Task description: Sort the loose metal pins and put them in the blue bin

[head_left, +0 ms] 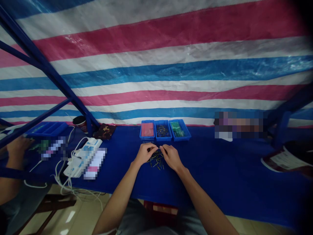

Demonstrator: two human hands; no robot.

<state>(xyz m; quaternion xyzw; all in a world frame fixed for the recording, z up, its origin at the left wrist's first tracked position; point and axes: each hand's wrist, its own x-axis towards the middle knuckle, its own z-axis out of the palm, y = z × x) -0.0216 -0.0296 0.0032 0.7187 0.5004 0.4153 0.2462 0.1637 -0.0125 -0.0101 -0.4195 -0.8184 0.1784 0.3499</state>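
Observation:
My left hand and my right hand face each other over the blue table, fingertips close together. Both are closed in a pinch, thumb against fingers, and whatever is between the fingertips is too small to name. Beneath and between them lies a loose pile of thin, dark and brassy rod-like pieces. Just beyond my hands stand three small blue trays in a row. The left tray holds a flat pink piece, the middle one more thin rod-like pieces, the right one green pieces in clear wrapping.
A white power strip with tangled cables lies at left, near a dark packet and a cup. Blue frame bars slant across the left. Another person's hand is at far left. A labelled container stands right.

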